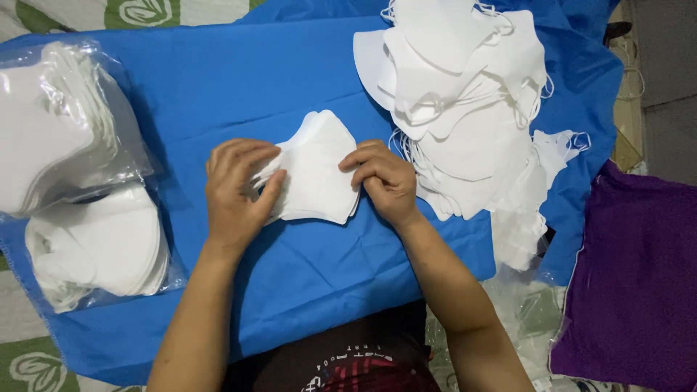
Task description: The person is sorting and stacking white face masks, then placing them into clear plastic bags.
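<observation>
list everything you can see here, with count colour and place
small stack of folded white fabric face masks: one stack, white, centre of the cloth, between both hands
loose heap of white face masks with ear loops: one heap, too many to count, white, upper right
clear plastic bags packed with white masks: two, clear with white contents, left edge
blue fabric sheet: one, blue, spread under everything
purple cloth: one, purple, lower right
green and white patterned floor covering: showing at corners
left hand: gripping the stack's left side
right hand: pinching the stack's right edge
</observation>
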